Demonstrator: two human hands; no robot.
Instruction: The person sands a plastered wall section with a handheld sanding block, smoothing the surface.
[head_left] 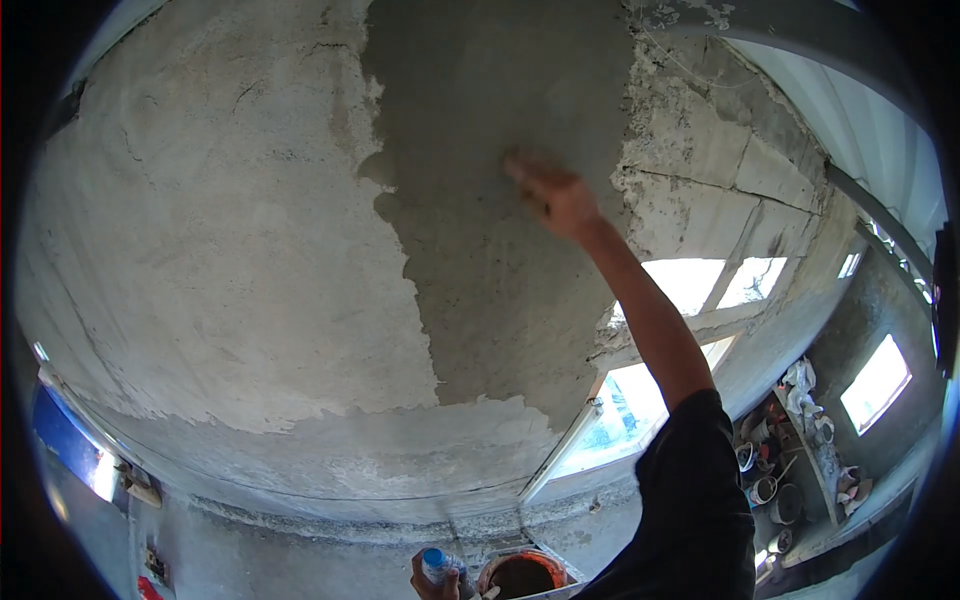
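My right hand (560,198) is raised at the end of an outstretched arm, in front of a dark, damp-looking plaster patch (490,300) on the wall. Motion blurs its fingers, and whether it holds anything is unclear. Low in the view, my left hand (433,584) is wrapped round a clear plastic bottle with a blue cap (432,560). Just right of the bottle stands an orange-rimmed bucket (555,566) with dark grey contents. Paler, dry plaster (230,250) borders the damp patch on the left.
Rough, cracked wall (700,190) and bright window openings (685,282) lie right of the patch. Buckets and bags crowd a shelf area (825,450) at the far right. A blue panel (62,430) shows at the lower left, with a red object (150,590) on the floor below.
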